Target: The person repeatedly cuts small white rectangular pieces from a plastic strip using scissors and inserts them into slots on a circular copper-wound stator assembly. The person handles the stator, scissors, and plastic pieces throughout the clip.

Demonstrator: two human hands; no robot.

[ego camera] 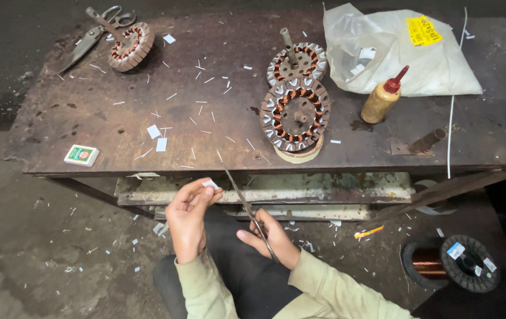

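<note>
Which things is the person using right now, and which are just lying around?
In use:
- small white paper piece, pinched by the left hand
- scissors, in the right hand

Just lying about:
- second scissors
- three wound motor cores
- glue bottle
- plastic bag
- small green box
- copper wire spool
- paper scraps on the table

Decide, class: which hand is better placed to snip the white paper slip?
Right. The right hand already grips the scissors, blades pointing toward the paper slip pinched in the left hand.
</note>
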